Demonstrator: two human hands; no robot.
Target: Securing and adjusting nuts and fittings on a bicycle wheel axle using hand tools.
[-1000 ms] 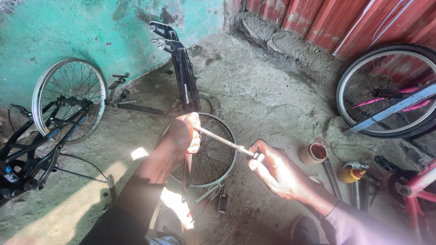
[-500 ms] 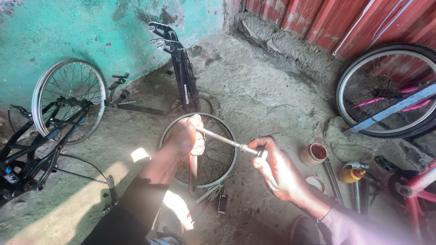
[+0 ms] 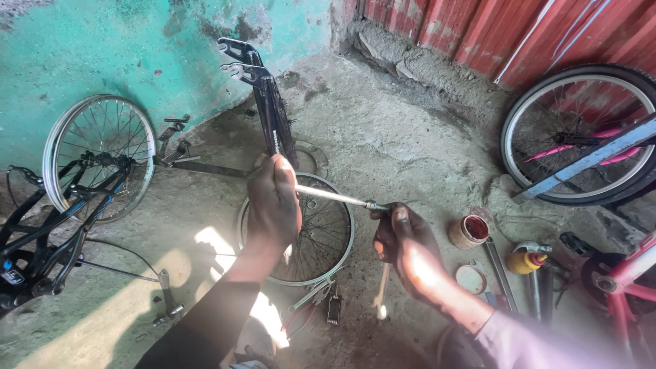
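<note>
Both hands hold 1 thin metal axle rod (image 3: 335, 197) level above the floor. Left hand (image 3: 273, 205) is closed in a fist round the rod's left end; right hand (image 3: 403, 246) pinches the far end, fingertips curled on what looks like a small nut (image 3: 372, 205). Judged step: threading or loosening that nut on the rod. The next move likely calls for a steady left grip while the right fingers turn; thread state too small to tell.

Just below the hands: a small bare wheel (image 3: 301, 232) lies flat on the concrete, with pliers (image 3: 307, 301) and a small dark part beside its near rim.

Right of the right hand: a round open tin (image 3: 469, 231), red-brown inside, label unreadable; near it a flat round lid (image 3: 471, 279); a yellow oil can with a red cap (image 3: 525, 262); long steel tools (image 3: 502, 273) lying between them.

Left: a black frame (image 3: 41, 239) leaning, a silver spoked wheel (image 3: 99, 154) behind it.

Middle distance: a black fork (image 3: 270, 109) standing up against the turquoise wall (image 3: 102, 48).

Far right: a tyred wheel (image 3: 581, 133) with a blue bar across it, against red corrugated sheet (image 3: 444, 27); a pink frame (image 3: 629, 280) at the edge. No signs visible.
</note>
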